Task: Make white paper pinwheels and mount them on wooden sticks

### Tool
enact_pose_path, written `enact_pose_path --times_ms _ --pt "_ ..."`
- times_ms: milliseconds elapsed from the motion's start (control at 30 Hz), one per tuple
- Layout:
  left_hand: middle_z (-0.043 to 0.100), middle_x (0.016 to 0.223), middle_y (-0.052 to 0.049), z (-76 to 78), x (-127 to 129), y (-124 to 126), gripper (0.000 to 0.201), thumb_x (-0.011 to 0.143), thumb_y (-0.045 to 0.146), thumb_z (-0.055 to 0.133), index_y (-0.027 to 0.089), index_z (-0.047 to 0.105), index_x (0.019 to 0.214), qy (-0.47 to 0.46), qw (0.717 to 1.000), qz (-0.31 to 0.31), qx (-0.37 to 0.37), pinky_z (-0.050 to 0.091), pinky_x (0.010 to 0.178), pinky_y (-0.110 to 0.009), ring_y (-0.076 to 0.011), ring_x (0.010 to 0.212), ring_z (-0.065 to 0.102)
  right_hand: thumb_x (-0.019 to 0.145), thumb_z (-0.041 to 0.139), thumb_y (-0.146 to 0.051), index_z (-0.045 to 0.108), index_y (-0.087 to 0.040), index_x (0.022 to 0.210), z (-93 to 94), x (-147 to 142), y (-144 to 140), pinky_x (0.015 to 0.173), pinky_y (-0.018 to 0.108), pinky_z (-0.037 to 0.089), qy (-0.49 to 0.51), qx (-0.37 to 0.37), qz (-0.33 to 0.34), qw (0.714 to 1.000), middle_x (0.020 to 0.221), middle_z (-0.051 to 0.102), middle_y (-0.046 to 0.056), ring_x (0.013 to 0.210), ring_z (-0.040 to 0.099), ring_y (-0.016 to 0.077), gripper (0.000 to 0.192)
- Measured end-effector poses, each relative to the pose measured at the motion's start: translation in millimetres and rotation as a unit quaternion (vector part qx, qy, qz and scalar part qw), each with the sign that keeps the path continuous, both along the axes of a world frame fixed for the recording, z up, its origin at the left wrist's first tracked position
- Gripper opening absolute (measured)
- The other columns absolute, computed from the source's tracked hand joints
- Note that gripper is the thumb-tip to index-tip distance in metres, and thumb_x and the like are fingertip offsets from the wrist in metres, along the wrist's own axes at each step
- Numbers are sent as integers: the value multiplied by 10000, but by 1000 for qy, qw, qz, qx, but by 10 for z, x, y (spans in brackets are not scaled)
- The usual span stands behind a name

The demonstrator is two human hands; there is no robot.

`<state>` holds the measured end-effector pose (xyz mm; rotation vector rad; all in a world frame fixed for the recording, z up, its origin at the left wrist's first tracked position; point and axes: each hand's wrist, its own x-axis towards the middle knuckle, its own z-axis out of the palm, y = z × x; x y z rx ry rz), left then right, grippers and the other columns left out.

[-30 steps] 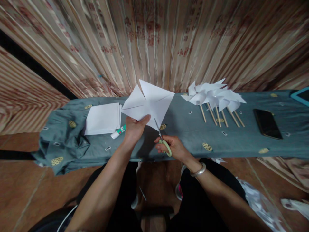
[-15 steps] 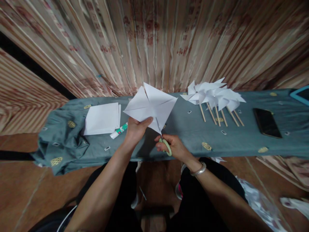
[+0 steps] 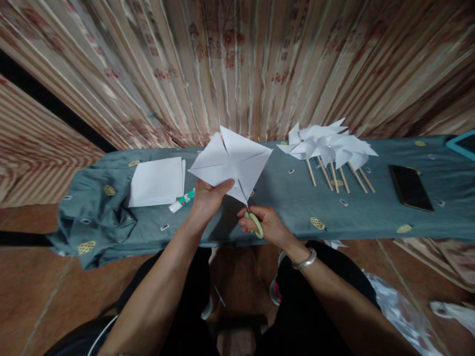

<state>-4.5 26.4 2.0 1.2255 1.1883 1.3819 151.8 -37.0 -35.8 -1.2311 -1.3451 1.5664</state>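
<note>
My left hand (image 3: 211, 198) pinches a white paper square (image 3: 230, 155) near its lower edge, thumb on top. The sheet is turned like a diamond, with an open slit at its top corner and lines running from the sides toward the centre. My right hand (image 3: 265, 223) has its fingers in the light green handles of a pair of scissors (image 3: 255, 226). The blades sit at the sheet's lower corner, mostly hidden by the paper. A green and white glue stick (image 3: 182, 201) lies just left of my left hand.
A stack of white paper (image 3: 156, 182) lies at the left on the cloth-covered table (image 3: 289, 217). Several paper pinwheels (image 3: 330, 146) on wooden sticks lie right of centre, then a dark phone (image 3: 410, 188). A pleated curtain (image 3: 237, 69) hangs behind. Plastic bags (image 3: 399, 306) lie on the floor.
The scissor blades, visible over the paper's lower part before, now show less, and a cut line is seen at that corner. Both hands stay nearly in place.
</note>
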Motion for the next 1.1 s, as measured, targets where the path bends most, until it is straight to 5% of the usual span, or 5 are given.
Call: enact_pose_path --times_ms 500,733,1100 --pt "733 860 -49 38 28 -44 410 589 267 766 159 671 973 -12 1000 -14 -17 543 798 -341 -209 792 667 635 792 -584 705 -161 819 49 9 8 486 213 402 5 -7 -14 1000 572 649 -9 505 544 96 469" --pt "719 825 -50 5 49 -64 312 585 289 771 156 663 846 -15 999 -36 -27 534 766 -329 -202 762 649 628 789 -598 709 -150 808 82 28 11 490 213 394 8 -10 -17 1000 595 659 7 526 546 102 489" --pt "727 838 -69 3 75 -72 394 579 296 780 145 678 929 -23 999 -25 -31 547 787 -352 -221 801 663 643 794 -583 704 -156 781 56 30 19 501 215 420 23 1 -20 1000 560 646 -6 521 559 104 458"
